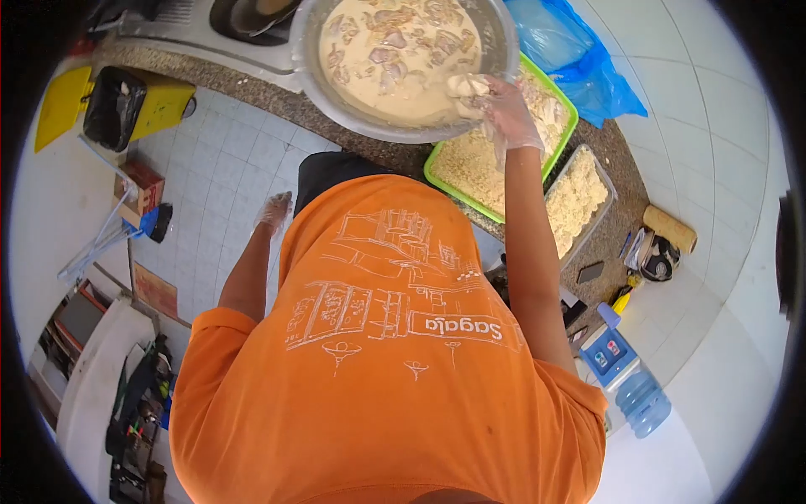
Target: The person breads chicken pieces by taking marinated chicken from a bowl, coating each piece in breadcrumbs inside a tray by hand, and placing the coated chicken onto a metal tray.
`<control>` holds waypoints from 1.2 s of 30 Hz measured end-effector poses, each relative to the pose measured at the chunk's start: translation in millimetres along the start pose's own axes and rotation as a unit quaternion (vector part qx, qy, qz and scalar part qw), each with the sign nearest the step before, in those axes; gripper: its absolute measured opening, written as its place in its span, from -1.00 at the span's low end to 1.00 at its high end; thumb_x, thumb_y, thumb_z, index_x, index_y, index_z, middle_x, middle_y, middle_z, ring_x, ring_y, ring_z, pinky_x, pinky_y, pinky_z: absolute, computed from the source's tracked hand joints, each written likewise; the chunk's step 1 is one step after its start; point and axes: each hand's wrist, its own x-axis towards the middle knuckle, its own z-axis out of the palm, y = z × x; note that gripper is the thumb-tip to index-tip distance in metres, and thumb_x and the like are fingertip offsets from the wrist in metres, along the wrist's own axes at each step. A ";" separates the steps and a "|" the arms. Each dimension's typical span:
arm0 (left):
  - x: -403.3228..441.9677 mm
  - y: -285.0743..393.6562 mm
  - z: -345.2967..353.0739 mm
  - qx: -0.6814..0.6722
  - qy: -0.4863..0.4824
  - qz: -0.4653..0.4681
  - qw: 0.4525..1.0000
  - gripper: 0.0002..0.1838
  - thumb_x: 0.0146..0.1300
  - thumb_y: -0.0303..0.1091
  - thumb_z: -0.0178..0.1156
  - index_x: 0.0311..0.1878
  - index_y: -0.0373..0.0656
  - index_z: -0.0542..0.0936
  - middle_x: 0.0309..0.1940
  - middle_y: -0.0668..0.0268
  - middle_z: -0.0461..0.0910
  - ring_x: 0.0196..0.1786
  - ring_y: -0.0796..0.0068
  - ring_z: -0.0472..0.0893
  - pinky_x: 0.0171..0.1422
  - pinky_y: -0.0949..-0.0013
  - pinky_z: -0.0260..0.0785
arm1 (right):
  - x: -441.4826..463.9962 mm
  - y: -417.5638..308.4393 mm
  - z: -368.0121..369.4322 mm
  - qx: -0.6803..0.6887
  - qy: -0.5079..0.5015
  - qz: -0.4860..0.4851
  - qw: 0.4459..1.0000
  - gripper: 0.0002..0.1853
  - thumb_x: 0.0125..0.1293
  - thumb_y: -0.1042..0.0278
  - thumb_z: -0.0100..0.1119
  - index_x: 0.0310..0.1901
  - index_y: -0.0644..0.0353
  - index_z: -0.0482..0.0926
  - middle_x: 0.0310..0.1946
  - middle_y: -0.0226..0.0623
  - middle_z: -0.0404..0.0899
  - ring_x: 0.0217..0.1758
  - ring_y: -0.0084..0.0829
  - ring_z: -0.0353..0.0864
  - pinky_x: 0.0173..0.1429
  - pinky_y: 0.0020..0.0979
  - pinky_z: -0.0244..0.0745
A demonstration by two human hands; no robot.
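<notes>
My right hand (510, 116), in a clear plastic glove, grips a batter-coated piece of meat (468, 86) at the right rim of a large metal bowl (369, 128). Pale, creamy batter fills the bowl, with several meat pieces (388, 57) in it. Below my right wrist is a green tray (437, 175) of pale crumbs (470, 164), with coated pieces toward its far end. My left hand (275, 210), also gloved, hangs beside my body away from the counter, its fingers loosely apart and nothing visible in them.
A clear container of crumbly coated food (578, 202) stands right of the tray. Blue plastic bags (588, 76) lie behind it. A phone (590, 271) rests on the granite counter (617, 155). A yellow bin (159, 105) is on the floor at left; a water bottle (642, 401) is at right.
</notes>
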 end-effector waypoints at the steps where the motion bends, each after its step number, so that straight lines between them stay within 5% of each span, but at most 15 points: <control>1: -1.5 6.8 -1.5 -0.014 0.000 -0.002 1.000 -0.47 0.53 0.08 0.03 0.19 -0.22 0.62 -0.21 0.36 0.68 -0.20 0.46 0.59 -0.01 0.35 0.43 | -12.8 1.2 -10.3 0.045 0.017 -0.010 0.999 -0.52 0.22 0.50 0.33 0.21 0.39 0.62 0.01 -0.20 0.71 0.05 -0.38 0.67 0.17 -0.41 0.54; 5: 12.1 13.9 -1.2 -0.007 -0.014 0.031 0.999 -0.40 0.53 0.14 0.03 0.24 -0.24 0.59 -0.13 0.27 0.71 -0.10 0.40 0.65 0.08 0.28 0.45 | -75.8 -7.0 -53.1 0.155 0.122 0.049 0.979 -0.63 0.32 0.57 0.20 0.17 0.41 0.63 -0.02 -0.27 0.72 -0.01 -0.45 0.67 0.11 -0.45 0.55; 8: 15.9 21.7 -0.7 0.053 0.013 0.102 0.993 -0.37 0.55 0.16 0.01 0.28 -0.25 0.58 -0.07 0.22 0.73 0.01 0.37 0.68 0.13 0.26 0.45 | -92.9 55.1 -103.8 0.096 0.187 0.068 0.975 -0.66 0.36 0.53 0.22 0.14 0.41 0.65 -0.04 -0.26 0.73 -0.07 -0.47 0.69 0.06 -0.47 0.56; 10: 30.9 13.8 -1.0 0.169 0.030 0.187 0.967 -0.38 0.57 0.14 -0.02 0.28 -0.26 0.58 -0.07 0.21 0.74 0.03 0.37 0.68 0.14 0.27 0.45 | -98.3 79.5 -108.4 -0.009 0.205 0.083 0.975 -0.66 0.36 0.50 0.25 0.14 0.41 0.66 -0.06 -0.24 0.74 -0.09 -0.47 0.69 0.05 -0.49 0.57; 14: 3.8 70.8 -3.5 0.063 -0.009 0.098 0.993 -0.39 0.57 0.13 -0.05 0.21 -0.29 0.62 -0.09 0.18 0.75 0.02 0.31 0.69 0.14 0.26 0.45 | -94.2 85.1 -96.0 -0.291 0.157 0.034 0.943 -0.62 0.37 0.42 0.31 0.17 0.37 0.66 -0.10 -0.23 0.75 -0.08 -0.51 0.70 0.02 -0.53 0.56; 18: 20.6 50.8 -3.7 0.138 0.042 0.215 0.966 -0.40 0.56 0.14 -0.05 0.18 -0.23 0.65 -0.09 0.13 0.75 -0.01 0.24 0.69 0.13 0.21 0.45 | -75.2 45.9 -55.3 0.033 0.189 0.019 0.981 -0.64 0.36 0.33 0.35 0.13 0.29 0.71 -0.08 -0.31 0.76 -0.11 -0.57 0.67 0.00 -0.52 0.53; 19: 27.1 36.5 -5.9 0.152 0.060 0.260 0.952 -0.41 0.56 0.14 -0.05 0.18 -0.21 0.65 -0.08 0.11 0.75 -0.02 0.22 0.70 0.12 0.20 0.46 | -67.6 24.5 -46.0 -0.019 0.151 0.005 0.988 -0.70 0.32 0.44 0.32 0.08 0.25 0.73 -0.02 -0.15 0.76 0.01 -0.38 0.70 0.11 -0.38 0.53; 22: 9.5 58.4 -11.9 0.120 0.041 0.124 0.984 -0.42 0.56 0.15 -0.05 0.21 -0.18 0.63 -0.10 0.13 0.75 -0.06 0.24 0.70 0.08 0.20 0.47 | -23.1 8.5 -6.9 -0.109 0.087 -0.108 0.984 -0.71 0.37 0.31 0.29 0.05 0.24 0.74 0.03 -0.13 0.74 0.02 -0.27 0.72 0.13 -0.33 0.56; 24: 18.3 28.1 -10.4 0.165 0.070 0.190 0.965 -0.43 0.56 0.14 -0.04 0.19 -0.18 0.64 -0.18 0.18 0.74 -0.16 0.33 0.69 0.00 0.26 0.48 | 18.1 16.0 29.5 -0.368 0.081 -0.186 0.908 -0.67 0.40 0.18 0.23 0.02 0.24 0.73 0.04 -0.07 0.73 0.07 -0.10 0.71 0.18 -0.21 0.58; 26: 23.1 2.0 -9.3 0.131 0.063 0.198 0.969 -0.46 0.56 0.10 -0.02 0.17 -0.18 0.64 -0.21 0.20 0.73 -0.19 0.37 0.67 -0.04 0.28 0.48 | 44.2 11.3 72.1 -0.460 0.028 -0.199 0.865 -0.59 0.42 0.08 0.17 0.04 0.28 0.69 0.04 -0.01 0.71 0.15 0.04 0.65 0.23 -0.10 0.56; 28: 29.3 -22.5 -5.6 0.028 0.043 0.134 0.990 -0.50 0.56 0.06 0.01 0.16 -0.18 0.64 -0.23 0.24 0.71 -0.22 0.40 0.65 -0.08 0.30 0.47 | 77.3 2.4 119.1 -0.414 -0.015 -0.049 0.909 -0.49 0.38 0.06 0.28 0.22 0.24 0.60 0.03 0.08 0.69 0.10 -0.03 0.70 0.31 -0.16 0.55; 32: 24.1 -59.1 1.0 -0.205 -0.003 -0.031 0.978 -0.55 0.56 0.01 0.04 0.13 -0.18 0.64 -0.23 0.30 0.68 -0.26 0.44 0.59 -0.11 0.31 0.45 | 94.7 14.2 165.5 -0.429 0.021 -0.158 0.889 -0.46 0.34 0.00 0.32 0.19 0.24 0.62 0.01 0.10 0.70 0.09 -0.06 0.71 0.28 -0.14 0.56; 34: 52.3 -125.0 9.0 -0.044 0.059 0.100 0.992 -0.54 0.55 0.03 0.03 0.07 -0.19 0.66 -0.28 0.34 0.65 -0.28 0.46 0.56 -0.13 0.30 0.43 | 106.9 26.6 166.8 -0.423 0.041 -0.145 0.893 -0.47 0.31 0.00 0.36 0.16 0.25 0.65 -0.02 0.10 0.71 0.06 -0.06 0.72 0.25 -0.16 0.58; 36: 51.2 -137.3 20.5 -0.038 0.067 0.087 0.993 -0.52 0.53 0.05 0.03 0.03 -0.20 0.67 -0.31 0.35 0.63 -0.29 0.47 0.54 -0.13 0.29 0.41 | 75.4 -18.0 140.8 -0.353 0.003 -0.132 0.926 -0.55 0.25 0.05 0.38 0.01 0.25 0.70 -0.14 0.03 0.73 -0.03 -0.05 0.73 0.14 -0.14 0.60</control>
